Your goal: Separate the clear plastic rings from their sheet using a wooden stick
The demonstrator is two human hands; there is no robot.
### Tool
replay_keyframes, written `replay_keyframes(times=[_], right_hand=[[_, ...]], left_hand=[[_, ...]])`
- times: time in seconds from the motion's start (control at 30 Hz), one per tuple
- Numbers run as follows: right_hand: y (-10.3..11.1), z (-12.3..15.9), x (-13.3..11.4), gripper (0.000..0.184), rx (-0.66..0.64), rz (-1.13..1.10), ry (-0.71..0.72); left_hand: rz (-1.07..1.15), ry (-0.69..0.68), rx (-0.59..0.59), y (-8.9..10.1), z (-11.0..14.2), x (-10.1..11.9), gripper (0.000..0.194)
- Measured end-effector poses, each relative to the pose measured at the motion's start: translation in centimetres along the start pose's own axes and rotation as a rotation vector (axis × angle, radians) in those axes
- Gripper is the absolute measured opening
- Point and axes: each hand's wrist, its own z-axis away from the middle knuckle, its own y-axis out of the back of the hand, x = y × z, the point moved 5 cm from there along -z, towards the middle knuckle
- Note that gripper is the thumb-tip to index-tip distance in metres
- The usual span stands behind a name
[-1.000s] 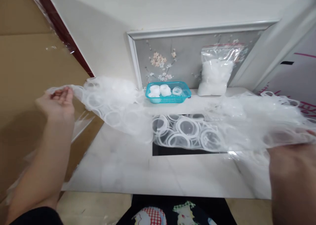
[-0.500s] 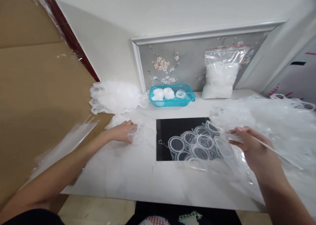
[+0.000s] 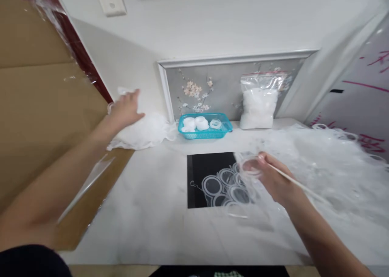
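My left hand (image 3: 126, 109) is over the white heap of thin plastic pieces (image 3: 146, 131) at the back left, fingers stretched out and a little blurred. A bit of white film shows by its fingertips. My right hand (image 3: 278, 177) is closed around a thin white stick (image 3: 299, 182), which points back along the forearm. At its fingertips is a clear plastic ring piece (image 3: 251, 165). Below and left of that hand, several joined translucent rings (image 3: 212, 185) lie on a black mat (image 3: 197, 167).
A blue basket (image 3: 206, 135) with white rolls stands at the back, beside a zip bag of white material (image 3: 259, 107). On the right spreads a large heap of clear plastic pieces (image 3: 340, 167). Cardboard (image 3: 97, 200) borders the table on the left.
My left hand has moved from the table beside the mat up and back to the white heap. My right hand has come left toward the mat with the stick. The view has tilted upward.
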Motion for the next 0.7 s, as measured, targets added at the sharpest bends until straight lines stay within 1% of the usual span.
replay_keyframes(times=[0.03, 0.07, 0.1, 0.13, 0.17, 0.2, 0.23, 0.27, 0.3, 0.37, 0.43, 0.47, 0.53, 0.6, 0.63, 0.7], right_hand=[[-1.0, -0.6, -0.5, 0.035, -0.077, -0.169, -0.036], [-1.9, -1.1, -1.3, 0.034, -0.152, -0.314, -0.064], [-2.8, -1.6, -2.3, 0.031, -0.229, -0.426, -0.087], [-3.4, -2.0, -3.4, 0.029, -0.272, -0.495, -0.091], [-3.8, -2.5, -4.5, 0.027, -0.297, -0.531, -0.08], [-4.1, -2.9, -5.7, 0.026, -0.313, -0.542, -0.062], [-4.2, -3.3, -6.7, 0.024, -0.317, -0.533, -0.04], [-4.0, -3.8, -7.7, 0.024, -0.313, -0.514, -0.008], [-3.7, -4.3, -8.6, 0.025, -0.298, -0.495, 0.034], [-2.4, -5.9, -10.2, 0.027, -0.234, -0.465, 0.145], [-0.5, -8.2, -11.5, 0.028, -0.143, -0.421, 0.264], [0.4, -9.6, -12.0, 0.028, -0.099, -0.385, 0.316], [2.2, -12.7, -12.6, 0.028, -0.025, -0.309, 0.398], [3.3, -16.0, -13.0, 0.026, 0.006, -0.237, 0.431], [3.6, -17.5, -13.1, 0.025, 0.026, -0.216, 0.433], [4.0, -19.9, -13.4, 0.022, 0.089, -0.205, 0.396]], left_hand=[[0.034, -0.049, -0.047, -1.5, 1.1, 2.7, 0.077], [0.084, -0.124, -0.122, -3.2, 2.4, 5.9, 0.09], [0.182, -0.246, -0.276, -5.2, 4.0, 9.3, 0.101], [0.282, -0.348, -0.396, -6.7, 5.6, 12.6, 0.109], [0.37, -0.404, -0.463, -7.8, 6.9, 15.3, 0.109], [0.458, -0.426, -0.47, -8.4, 7.7, 17.4, 0.104], [0.537, -0.425, -0.421, -8.7, 8.0, 18.9, 0.096], [0.607, -0.412, -0.396, -8.9, 7.9, 19.7, 0.085], [0.662, -0.373, -0.376, -9.0, 7.4, 19.9, 0.074], [0.707, -0.283, -0.398, -9.4, 6.0, 18.7, 0.052], [0.704, -0.203, -0.435, -9.5, 4.3, 16.4, 0.033], [0.707, -0.167, -0.419, -9.2, 3.3, 15.1, 0.026], [0.737, -0.108, -0.338, -8.1, 1.0, 12.5, 0.022], [0.75, -0.03, -0.179, -6.4, -1.5, 10.3, 0.022], [0.748, -0.011, -0.086, -5.3, -2.8, 9.5, 0.021], [0.729, 0.005, 0.11, -2.8, -5.1, 8.8, 0.02]])
